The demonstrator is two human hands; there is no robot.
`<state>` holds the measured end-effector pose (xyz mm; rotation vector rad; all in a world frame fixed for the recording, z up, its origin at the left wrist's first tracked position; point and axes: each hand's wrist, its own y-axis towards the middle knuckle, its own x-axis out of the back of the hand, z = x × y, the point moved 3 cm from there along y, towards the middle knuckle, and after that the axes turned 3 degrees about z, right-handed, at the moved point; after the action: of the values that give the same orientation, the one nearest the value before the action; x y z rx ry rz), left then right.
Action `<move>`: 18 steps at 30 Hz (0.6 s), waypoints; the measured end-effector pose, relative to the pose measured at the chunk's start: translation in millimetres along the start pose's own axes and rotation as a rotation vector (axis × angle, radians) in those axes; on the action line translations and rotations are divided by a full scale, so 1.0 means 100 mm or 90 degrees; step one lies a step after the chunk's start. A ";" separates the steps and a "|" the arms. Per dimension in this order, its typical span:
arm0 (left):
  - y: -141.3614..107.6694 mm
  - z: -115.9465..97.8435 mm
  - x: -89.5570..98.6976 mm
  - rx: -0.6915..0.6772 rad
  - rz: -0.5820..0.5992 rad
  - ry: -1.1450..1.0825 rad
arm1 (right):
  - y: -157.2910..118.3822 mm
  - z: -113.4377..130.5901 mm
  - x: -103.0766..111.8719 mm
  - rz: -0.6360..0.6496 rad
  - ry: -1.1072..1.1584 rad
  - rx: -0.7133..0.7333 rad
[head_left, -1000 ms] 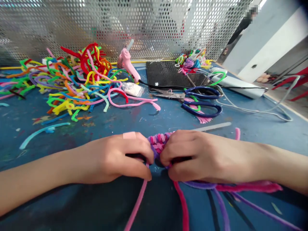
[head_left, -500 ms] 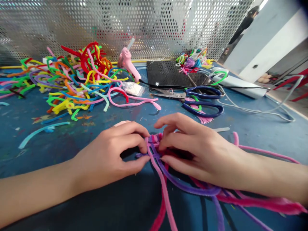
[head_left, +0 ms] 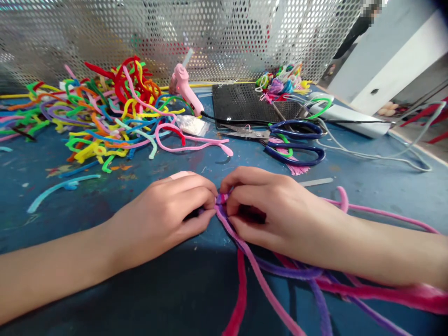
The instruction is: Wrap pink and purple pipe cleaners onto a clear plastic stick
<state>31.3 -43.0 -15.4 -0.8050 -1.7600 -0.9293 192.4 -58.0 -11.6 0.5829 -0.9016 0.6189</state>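
Pink, purple and crimson pipe cleaners are woven into a small band point(head_left: 221, 199) at the middle of the table. My left hand point(head_left: 168, 205) pinches the band's left side, thumb and fingertips together. On its right side my right hand point(head_left: 266, 205) pinches it too, with fingers curled over. The fingers hide most of the weave. Loose tails run from it toward me and to the right: a pink pipe cleaner point(head_left: 261, 280), a crimson pipe cleaner point(head_left: 241, 289) and a purple pipe cleaner point(head_left: 290, 269).
Mixed pipe cleaners point(head_left: 105, 107) lie heaped at the back left. Behind my hands are a pink glue gun point(head_left: 189, 91), a small plastic bag point(head_left: 192, 125), blue-handled scissors point(head_left: 280, 135) and a black mat point(head_left: 241, 102). A perforated metal screen point(head_left: 210, 37) borders the table. A person stands far right.
Both hands have drawn closer together over the band, and the fingers cover more of it. The pink tail has swung to the right.
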 end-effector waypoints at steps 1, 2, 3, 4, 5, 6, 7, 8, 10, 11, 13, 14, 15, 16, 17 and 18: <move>0.00 0.00 0.00 0.005 0.003 -0.005 | -0.01 0.00 0.01 -0.002 0.005 0.002; 0.00 0.00 0.00 0.010 0.005 -0.008 | -0.02 -0.01 0.02 -0.001 0.012 0.006; -0.01 0.00 0.00 0.012 -0.003 -0.005 | -0.03 -0.02 0.03 0.001 0.022 0.010; -0.01 -0.01 0.00 0.008 -0.018 0.003 | -0.04 -0.02 0.04 0.005 0.033 0.012; -0.02 -0.03 0.01 -0.011 -0.037 0.015 | -0.05 -0.03 0.05 0.008 0.046 0.016; -0.03 -0.05 0.01 -0.043 -0.056 0.027 | -0.06 -0.05 0.06 0.011 0.057 0.018; -0.04 -0.07 0.01 -0.088 -0.068 0.032 | -0.08 -0.06 0.07 0.015 0.066 0.020; -0.05 -0.09 0.01 -0.138 -0.070 0.030 | -0.09 -0.07 0.08 0.020 0.072 0.023; -0.05 -0.12 0.00 -0.217 -0.050 0.014 | -0.10 -0.08 0.09 0.035 0.074 0.038; -0.05 -0.12 0.00 -0.233 -0.035 0.006 | -0.11 -0.08 0.09 0.046 0.070 0.051; -0.03 -0.10 0.01 -0.222 0.001 -0.011 | -0.11 -0.07 0.10 0.073 0.054 0.092; -0.03 -0.10 0.01 -0.202 0.021 -0.021 | -0.11 -0.06 0.10 0.088 0.043 0.114; -0.02 -0.11 0.02 -0.178 0.042 -0.030 | -0.11 -0.05 0.11 0.101 0.034 0.134; -0.02 -0.12 0.02 -0.152 0.064 -0.036 | -0.12 -0.04 0.11 0.114 0.026 0.149; -0.02 -0.15 0.02 -0.128 0.083 -0.036 | -0.12 -0.03 0.11 0.126 0.022 0.159; -0.02 -0.17 0.03 -0.110 0.096 -0.030 | -0.12 -0.03 0.12 0.136 0.020 0.165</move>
<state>36.0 -59.0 -9.0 -1.0646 -1.6495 -0.9761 208.2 -61.7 -5.6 0.7122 -0.8657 0.9451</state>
